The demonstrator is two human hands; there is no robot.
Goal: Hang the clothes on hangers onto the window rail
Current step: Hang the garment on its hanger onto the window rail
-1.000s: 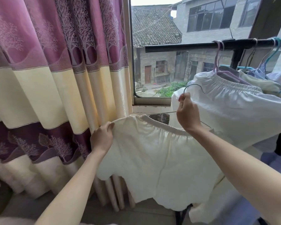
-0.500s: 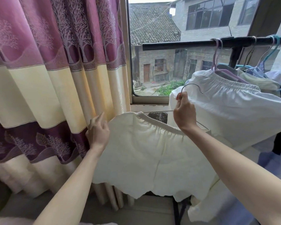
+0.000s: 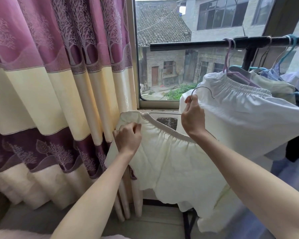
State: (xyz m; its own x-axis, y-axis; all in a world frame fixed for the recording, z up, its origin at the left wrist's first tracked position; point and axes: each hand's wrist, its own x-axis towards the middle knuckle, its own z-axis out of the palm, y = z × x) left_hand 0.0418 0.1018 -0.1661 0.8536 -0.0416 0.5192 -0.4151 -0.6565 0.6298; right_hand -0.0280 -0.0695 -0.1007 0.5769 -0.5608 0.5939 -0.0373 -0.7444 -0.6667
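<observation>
While the right hand [image 3: 193, 118] pinches the hanger [image 3: 203, 91], the left hand [image 3: 128, 137] grips the shorts [image 3: 171, 161].

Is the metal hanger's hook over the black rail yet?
No: the right hand holds the metal hanger with the cream shorts well below the black rail, its hook free in the air.

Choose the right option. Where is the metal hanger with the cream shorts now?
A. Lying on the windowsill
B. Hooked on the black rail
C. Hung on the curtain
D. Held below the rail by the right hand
D: the right hand grips the hanger by its neck, its hook free in the air well below the rail, with the shorts hanging from it.
</observation>
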